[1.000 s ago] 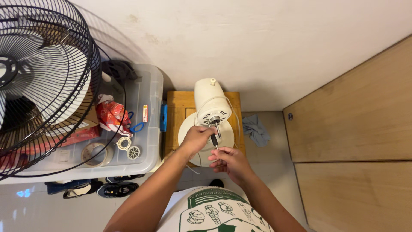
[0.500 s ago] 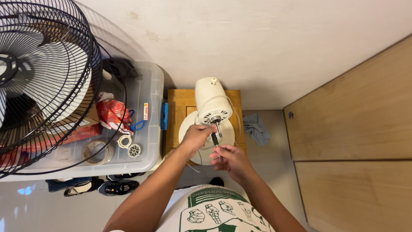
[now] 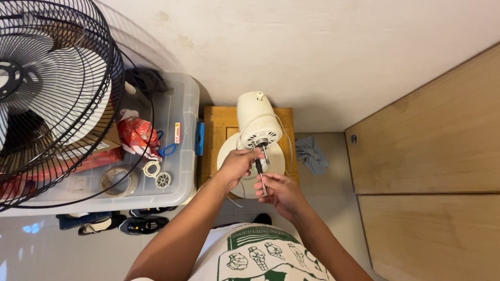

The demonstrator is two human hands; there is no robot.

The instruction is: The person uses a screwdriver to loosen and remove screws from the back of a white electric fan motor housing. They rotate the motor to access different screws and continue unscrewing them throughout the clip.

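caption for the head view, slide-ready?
Left hand steadies cream fan motor on wooden stool; right hand holds screwdriver.

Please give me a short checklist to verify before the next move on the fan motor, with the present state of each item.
1. Motor stands steady on the wooden stool: ok.
2. Left hand steadies the motor front: ok.
3. Right hand grips the screwdriver: ok.
4. Tip seated in a screw: cannot tell, too small to see.
5. White cord is away from the tool: ok.
6. Fan guard is apart from the hands: ok.
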